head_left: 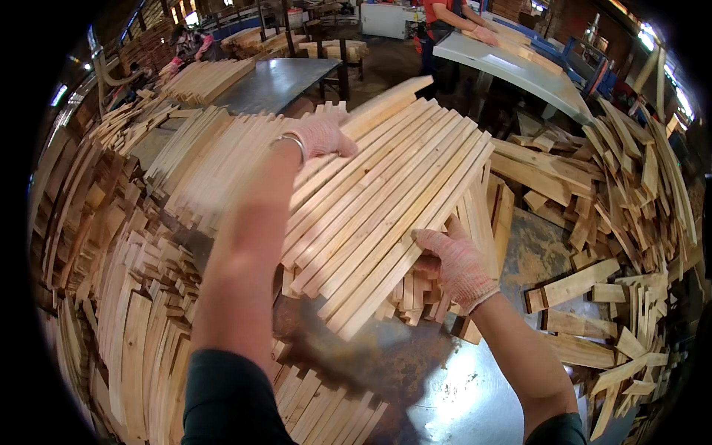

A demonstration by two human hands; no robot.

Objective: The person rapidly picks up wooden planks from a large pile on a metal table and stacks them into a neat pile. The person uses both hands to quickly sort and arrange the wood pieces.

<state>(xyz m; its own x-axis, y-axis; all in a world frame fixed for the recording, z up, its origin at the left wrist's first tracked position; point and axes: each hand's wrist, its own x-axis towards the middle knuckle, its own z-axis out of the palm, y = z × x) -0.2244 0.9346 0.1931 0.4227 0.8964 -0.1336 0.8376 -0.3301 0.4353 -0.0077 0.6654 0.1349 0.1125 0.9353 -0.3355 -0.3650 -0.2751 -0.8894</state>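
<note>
A wide bundle of pale wooden strips (pixel 389 196), laid side by side, is squeezed between my two gloved hands. My left hand (pixel 325 136) is closed on its far left side, next to one strip (pixel 391 104) that juts out past the others at the far end. My right hand (pixel 458 271) grips the near right side, thumb on top and the other fingers partly hidden below. The bundle slants from near left to far right over a stack of more strips (pixel 415 293). The near ends of the strips are uneven.
Rows of strips (pixel 222 163) lie to the left, with a tall stack (pixel 141 319) nearer me. Loose offcuts (pixel 586 319) are heaped at the right on the metal tabletop (pixel 452 393). Beyond, a person (pixel 449 18) works at a grey machine table (pixel 512 63).
</note>
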